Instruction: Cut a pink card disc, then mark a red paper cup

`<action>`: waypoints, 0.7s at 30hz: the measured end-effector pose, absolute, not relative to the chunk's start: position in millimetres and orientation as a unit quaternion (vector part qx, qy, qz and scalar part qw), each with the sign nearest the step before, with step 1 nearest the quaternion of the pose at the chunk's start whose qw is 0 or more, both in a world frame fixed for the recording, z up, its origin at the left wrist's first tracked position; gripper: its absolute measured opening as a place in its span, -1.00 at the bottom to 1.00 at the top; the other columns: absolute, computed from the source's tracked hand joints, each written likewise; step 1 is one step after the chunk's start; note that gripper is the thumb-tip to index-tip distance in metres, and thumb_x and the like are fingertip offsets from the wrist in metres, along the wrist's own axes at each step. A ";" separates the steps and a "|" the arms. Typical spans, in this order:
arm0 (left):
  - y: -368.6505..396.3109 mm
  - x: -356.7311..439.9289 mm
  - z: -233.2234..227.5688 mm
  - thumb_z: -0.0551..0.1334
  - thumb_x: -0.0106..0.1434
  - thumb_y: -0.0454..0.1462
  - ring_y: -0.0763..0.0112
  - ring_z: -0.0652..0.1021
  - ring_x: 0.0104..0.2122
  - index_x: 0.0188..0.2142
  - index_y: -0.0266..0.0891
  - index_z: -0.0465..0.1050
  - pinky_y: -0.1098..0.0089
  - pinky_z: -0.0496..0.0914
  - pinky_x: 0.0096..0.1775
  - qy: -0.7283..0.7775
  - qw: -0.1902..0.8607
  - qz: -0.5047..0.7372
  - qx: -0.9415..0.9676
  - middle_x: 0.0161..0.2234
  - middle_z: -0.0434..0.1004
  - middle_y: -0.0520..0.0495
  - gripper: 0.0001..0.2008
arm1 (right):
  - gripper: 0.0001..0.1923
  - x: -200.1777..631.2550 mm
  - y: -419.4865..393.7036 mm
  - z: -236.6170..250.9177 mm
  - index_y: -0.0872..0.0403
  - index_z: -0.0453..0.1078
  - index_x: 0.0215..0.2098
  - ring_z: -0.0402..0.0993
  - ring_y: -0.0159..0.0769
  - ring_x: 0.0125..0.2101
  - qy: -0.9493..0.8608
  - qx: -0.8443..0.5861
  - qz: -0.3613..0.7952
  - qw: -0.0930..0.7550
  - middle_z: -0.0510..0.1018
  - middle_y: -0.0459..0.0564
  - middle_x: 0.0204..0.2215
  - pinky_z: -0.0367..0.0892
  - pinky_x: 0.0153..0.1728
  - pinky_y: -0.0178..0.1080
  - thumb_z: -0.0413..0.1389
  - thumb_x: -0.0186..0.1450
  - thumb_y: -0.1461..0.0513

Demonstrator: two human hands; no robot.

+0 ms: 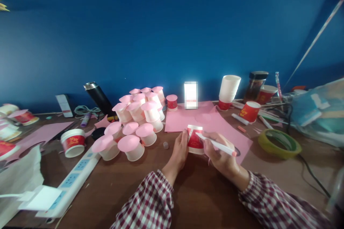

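Red-and-white cup (195,140), pink paper (185,118), seemingly white pen (216,144).

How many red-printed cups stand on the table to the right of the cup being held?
3. The first cup sits under the white stack; the second cup stands right of it; the third cup is beside the dark jar. Clutter may hide others.

A pile of pink-capped cups (135,121) is seen left of centre, a power strip (70,182) near left, a tape roll (279,144) right, stacked cups (229,91) far right
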State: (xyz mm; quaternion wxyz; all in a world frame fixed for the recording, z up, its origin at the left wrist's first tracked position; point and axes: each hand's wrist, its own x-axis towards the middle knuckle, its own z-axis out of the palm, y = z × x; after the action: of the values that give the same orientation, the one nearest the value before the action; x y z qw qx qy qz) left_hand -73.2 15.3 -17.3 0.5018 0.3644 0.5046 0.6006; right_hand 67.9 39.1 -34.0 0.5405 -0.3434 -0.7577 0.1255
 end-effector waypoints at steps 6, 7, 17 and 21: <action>14.0 -73.0 -13.0 0.11 0.22 -0.02 0.15 0.53 -0.16 -0.39 -0.29 0.48 0.29 0.42 -0.16 0.503 0.497 0.601 0.372 -0.34 0.59 -0.21 -0.63 | -0.88 67.5 38.5 -33.0 0.07 0.39 -0.25 0.47 -0.30 -0.50 -0.754 -0.347 0.127 0.543 0.53 -0.02 -0.46 0.39 -0.48 -0.27 0.04 0.28 0.24; 14.1 -72.8 -12.8 0.11 0.22 -0.02 0.15 0.52 -0.15 -0.39 -0.29 0.48 0.28 0.42 -0.15 0.501 0.497 0.602 0.373 -0.34 0.59 -0.21 -0.63 | -0.89 67.5 38.9 -33.3 0.06 0.39 -0.26 0.47 -0.30 -0.50 -0.755 -0.346 0.124 0.543 0.53 -0.02 -0.46 0.40 -0.47 -0.27 0.04 0.27 0.25; 9.1 -72.2 -4.0 0.11 0.23 -0.06 0.13 0.48 -0.05 -0.36 -0.27 0.47 0.25 0.38 -0.06 0.509 0.499 0.606 0.353 -0.27 0.58 -0.26 -0.67 | -0.90 68.3 39.1 -36.2 0.07 0.38 -0.27 0.46 -0.32 -0.51 -0.764 -0.340 0.121 0.536 0.53 -0.03 -0.45 0.39 -0.47 -0.28 0.04 0.27 0.27; 8.9 -72.6 -4.3 0.11 0.22 -0.03 0.13 0.51 -0.11 -0.33 -0.29 0.47 0.25 0.40 -0.10 0.491 0.512 0.607 0.358 -0.27 0.58 -0.28 -0.64 | -0.90 68.6 38.5 -36.2 0.08 0.39 -0.29 0.45 -0.32 -0.52 -0.768 -0.340 0.115 0.531 0.51 -0.04 -0.50 0.38 -0.47 -0.28 0.04 0.26 0.27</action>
State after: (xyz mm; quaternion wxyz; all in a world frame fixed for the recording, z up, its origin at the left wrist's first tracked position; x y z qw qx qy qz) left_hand -72.6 8.9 -4.3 0.5120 0.3581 0.4910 0.6070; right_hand 68.6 38.5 -36.2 0.5310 -0.3397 -0.7677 0.1153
